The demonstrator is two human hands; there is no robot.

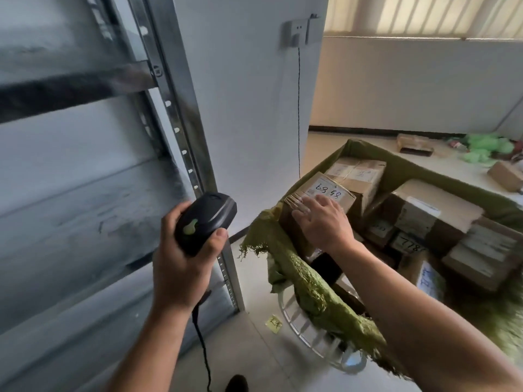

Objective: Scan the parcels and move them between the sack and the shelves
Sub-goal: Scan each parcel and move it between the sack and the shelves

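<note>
The labelled parcel [328,192], a cardboard box with handwritten digits on its white sticker, stands in the near-left corner of the open green sack [311,290], whose frayed rim drapes over a white wire frame [308,329]. Nearer, the left hand [181,267] wraps its fingers round a black barcode scanner [205,222], thumb pressed along its side, and the scanner's cable [202,343] hangs below the wrist. The right hand [322,222] lies flat on the labelled parcel's near top edge, fingers straight and slightly spread. More boxes [441,210] fill the sack behind and to the right, several with white labels. On the left, metal shelves [85,193] rise behind a slotted upright [181,114]. Beyond, a wall socket [295,33] feeds a thin dark cord down the white wall, and green plastic bags [486,147] lie on the far floor.
</note>
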